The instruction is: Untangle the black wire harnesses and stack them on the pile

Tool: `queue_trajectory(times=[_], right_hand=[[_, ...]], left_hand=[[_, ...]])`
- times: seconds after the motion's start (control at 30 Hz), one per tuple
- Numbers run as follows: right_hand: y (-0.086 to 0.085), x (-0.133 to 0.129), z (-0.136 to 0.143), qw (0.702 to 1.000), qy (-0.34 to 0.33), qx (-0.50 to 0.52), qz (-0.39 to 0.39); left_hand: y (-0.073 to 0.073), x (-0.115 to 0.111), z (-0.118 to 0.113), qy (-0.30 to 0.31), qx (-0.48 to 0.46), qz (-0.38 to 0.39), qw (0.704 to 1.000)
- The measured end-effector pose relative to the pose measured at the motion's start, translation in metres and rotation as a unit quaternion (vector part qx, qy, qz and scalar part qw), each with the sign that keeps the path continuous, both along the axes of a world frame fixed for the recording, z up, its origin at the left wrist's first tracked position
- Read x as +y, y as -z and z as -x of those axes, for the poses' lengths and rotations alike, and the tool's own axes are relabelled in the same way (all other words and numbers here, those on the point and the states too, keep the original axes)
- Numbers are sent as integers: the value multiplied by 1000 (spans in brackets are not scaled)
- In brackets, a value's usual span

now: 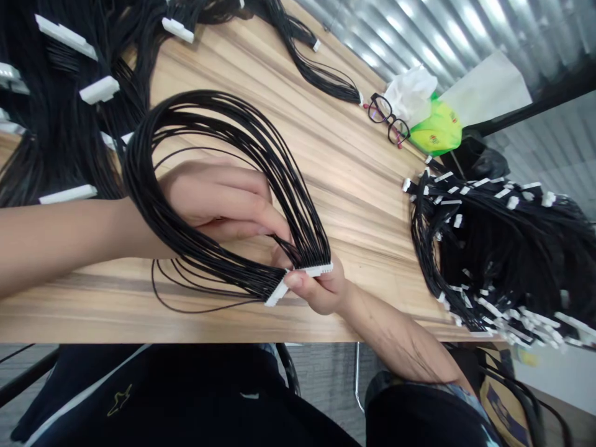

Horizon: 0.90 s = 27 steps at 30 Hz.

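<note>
A looped wire harness (pixel 218 112) of many thin black wires is held above the table. Its two white connectors, one on the left (pixel 277 292) and one on the right (pixel 319 270), meet at an angle. My right hand (pixel 323 292) is closed on the connectors, with its thumb over the spot where they meet. Through the loop reaches my left hand (pixel 223 195), its fingers bent and pinched on a few wires close to the right connector. Part of those fingertips is hidden by the wires. Some wires hang loose below my left wrist.
On the left lies a big heap of black harnesses (pixel 69 124) with white connectors. Another pile (pixel 512 248) covers the table's right end. Further back are a wire bundle (pixel 316 74), glasses (pixel 388 118) and a green-yellow packet (pixel 437 127). The wooden table (pixel 372 205) ends close to my body.
</note>
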State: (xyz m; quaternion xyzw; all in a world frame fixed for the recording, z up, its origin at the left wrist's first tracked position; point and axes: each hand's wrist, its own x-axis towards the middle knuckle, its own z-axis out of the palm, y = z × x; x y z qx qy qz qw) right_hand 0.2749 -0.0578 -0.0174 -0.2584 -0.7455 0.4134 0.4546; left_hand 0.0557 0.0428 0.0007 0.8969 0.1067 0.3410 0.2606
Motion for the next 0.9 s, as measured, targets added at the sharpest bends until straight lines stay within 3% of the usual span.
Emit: queue_trajectory(times=[0.13,0.23,0.37,0.53,0.67,0.9], right_hand=[[6,-6,-3,994,91,7,61],[13,-11,-3,974,201,53,92],[17,-13,1,949,281,85,118],[15,-13,3,948,280,78,131],[16,-12,3,958,249,91,111],[15,-9,4,968,222,98,60]], left_hand=[[3,2,-1,-30,5,28,999],[1,3,2,-122,30,39,991],[-3,5,6,-201,32,-92,975],[-4,6,8,-212,-40,-260,941],[-3,3,8,-149,-57,-358,920],[-2,0,15,-121,-29,-419,899]])
